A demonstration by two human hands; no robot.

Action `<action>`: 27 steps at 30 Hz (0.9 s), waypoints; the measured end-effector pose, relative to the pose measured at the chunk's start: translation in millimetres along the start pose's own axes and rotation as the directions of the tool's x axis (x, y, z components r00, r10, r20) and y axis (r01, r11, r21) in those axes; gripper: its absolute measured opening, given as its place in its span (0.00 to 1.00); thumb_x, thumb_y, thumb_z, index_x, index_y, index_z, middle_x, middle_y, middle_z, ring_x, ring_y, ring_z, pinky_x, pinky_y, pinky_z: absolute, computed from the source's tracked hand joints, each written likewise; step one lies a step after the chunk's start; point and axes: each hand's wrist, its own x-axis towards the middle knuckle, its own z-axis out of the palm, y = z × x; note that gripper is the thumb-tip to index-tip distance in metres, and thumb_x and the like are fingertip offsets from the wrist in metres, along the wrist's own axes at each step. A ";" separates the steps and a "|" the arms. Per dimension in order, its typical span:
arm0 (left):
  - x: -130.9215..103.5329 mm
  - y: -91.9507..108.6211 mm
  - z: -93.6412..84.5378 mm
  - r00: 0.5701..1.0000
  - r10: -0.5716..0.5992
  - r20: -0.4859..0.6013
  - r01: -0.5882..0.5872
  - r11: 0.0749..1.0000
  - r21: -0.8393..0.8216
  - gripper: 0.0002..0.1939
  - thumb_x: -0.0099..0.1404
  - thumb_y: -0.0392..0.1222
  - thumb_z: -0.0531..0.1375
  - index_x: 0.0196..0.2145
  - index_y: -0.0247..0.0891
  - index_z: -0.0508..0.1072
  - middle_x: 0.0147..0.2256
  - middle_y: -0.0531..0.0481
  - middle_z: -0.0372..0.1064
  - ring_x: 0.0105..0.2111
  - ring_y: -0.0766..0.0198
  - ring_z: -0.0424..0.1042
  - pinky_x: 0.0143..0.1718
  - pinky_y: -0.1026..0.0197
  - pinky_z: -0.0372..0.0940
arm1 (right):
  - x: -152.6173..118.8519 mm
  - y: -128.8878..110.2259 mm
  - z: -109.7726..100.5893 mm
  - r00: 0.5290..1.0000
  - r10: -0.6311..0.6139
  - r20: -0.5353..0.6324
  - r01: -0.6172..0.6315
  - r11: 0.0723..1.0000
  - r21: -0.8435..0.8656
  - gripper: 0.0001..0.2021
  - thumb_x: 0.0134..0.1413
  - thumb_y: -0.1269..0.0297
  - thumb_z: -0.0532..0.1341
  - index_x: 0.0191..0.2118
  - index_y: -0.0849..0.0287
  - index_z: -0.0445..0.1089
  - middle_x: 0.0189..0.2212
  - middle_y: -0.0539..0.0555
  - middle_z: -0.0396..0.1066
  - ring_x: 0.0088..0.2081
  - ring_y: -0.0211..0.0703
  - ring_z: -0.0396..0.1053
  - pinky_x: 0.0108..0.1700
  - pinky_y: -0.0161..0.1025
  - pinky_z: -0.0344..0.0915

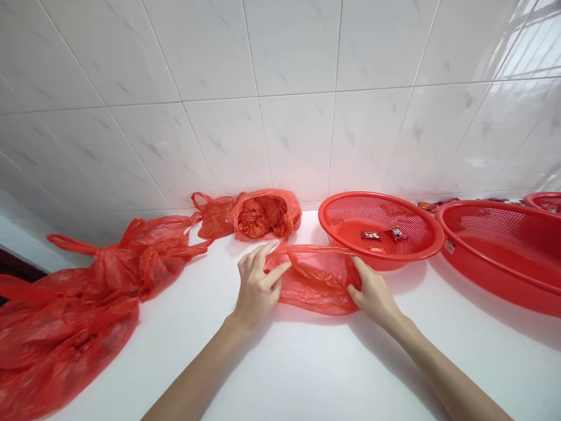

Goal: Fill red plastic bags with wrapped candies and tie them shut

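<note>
A thin red plastic bag (318, 286) is spread between my two hands over the white table, its mouth pulled wide. My left hand (258, 283) grips the bag's left edge, thumb and fingers bent around the film. On the opposite side, my right hand (371, 289) pinches the right edge, with the fingertips partly hidden inside the bag. Just behind my left hand lies a red bag stuffed with crumpled red bags (263, 215). Close behind my right hand stands a red plastic colander (423, 248) with a few small wrapped packets (370, 235) in it.
Filled, knotted red bags (83, 316) run along the left side of the white table (289, 374). At the right is a large red basin (495, 280), with part of another red basket (546, 200) behind it. A tiled wall (298, 140) closes off the back.
</note>
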 end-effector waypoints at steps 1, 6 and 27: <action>-0.4 -1.3 0.8 0.999 -0.031 0.025 0.031 0.999 0.012 0.23 0.59 0.23 0.56 0.44 0.45 0.81 0.64 0.40 0.62 0.61 0.42 0.63 0.58 0.35 0.60 | -0.1 -0.5 -1.2 1.000 -0.012 0.001 0.012 0.999 0.034 0.28 0.46 0.74 0.53 0.57 0.59 0.62 0.34 0.56 0.73 0.32 0.49 0.71 0.32 0.38 0.62; -4.3 -15.9 12.6 0.953 -0.179 0.244 0.212 0.970 -0.119 0.33 0.52 0.20 0.51 0.52 0.39 0.76 0.66 0.40 0.58 0.62 0.48 0.65 0.59 0.45 0.66 | 1.9 2.2 -9.7 0.999 -0.043 0.012 0.039 0.968 0.248 0.30 0.45 0.72 0.53 0.58 0.58 0.64 0.39 0.56 0.77 0.37 0.50 0.74 0.37 0.42 0.69; 19.1 -1.3 -11.9 0.655 -0.319 0.685 0.742 0.103 -0.662 0.30 0.45 0.37 0.61 0.49 0.35 0.79 0.48 0.42 0.79 0.44 0.51 0.78 0.44 0.56 0.71 | 15.8 2.8 -42.2 0.827 0.351 0.439 -0.525 0.203 0.826 0.31 0.58 0.35 0.55 0.33 0.60 0.80 0.33 0.63 0.80 0.34 0.52 0.79 0.33 0.41 0.74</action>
